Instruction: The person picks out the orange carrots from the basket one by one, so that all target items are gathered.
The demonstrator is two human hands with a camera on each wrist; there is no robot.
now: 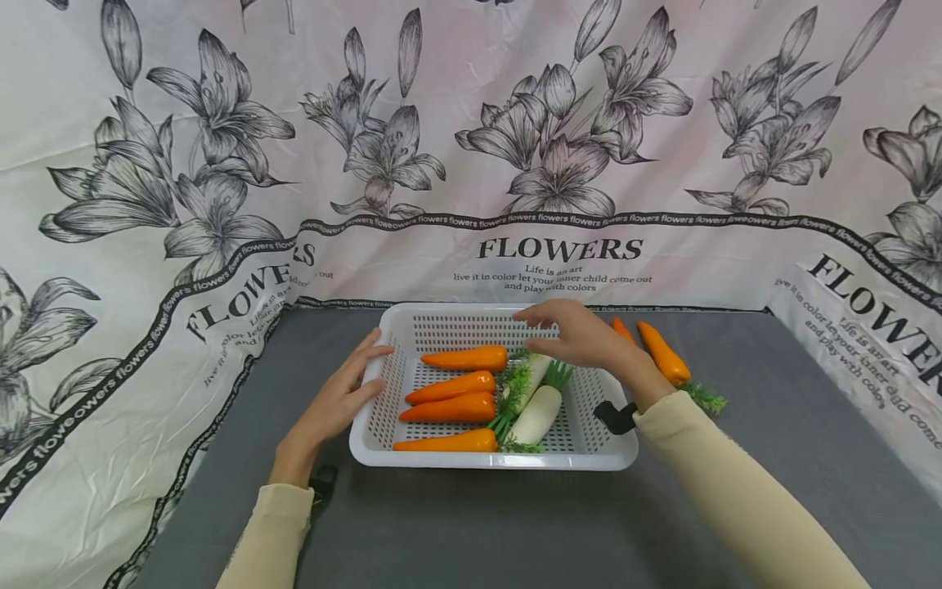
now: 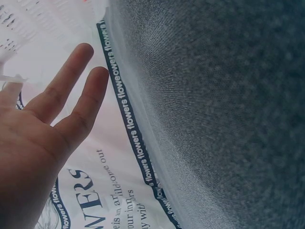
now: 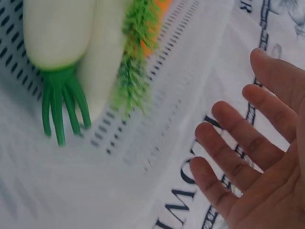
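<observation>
A white plastic basket (image 1: pixel 495 461) holds several orange carrots (image 1: pixel 447 406) on its left side and two white radishes (image 1: pixel 536 419) toward the right. My left hand (image 1: pixel 342 391) is at the basket's left rim, fingers extended and thumb over the edge; whether it bears any weight I cannot tell. Over the back right part of the basket hovers my right hand (image 1: pixel 573 334), holding nothing. The right wrist view shows that hand (image 3: pixel 262 148) with fingers spread, apart from the radishes (image 3: pixel 59 33) and their green tops. In the left wrist view the left hand (image 2: pixel 43 129) has its fingers straight.
Two more carrots lie on the grey tabletop (image 1: pixel 471 532) right of the basket; one carrot (image 1: pixel 665 353) shows plainly, the other (image 1: pixel 622 330) is partly behind the right hand. A flower-printed cloth (image 1: pixel 412 270) hangs behind and along both sides.
</observation>
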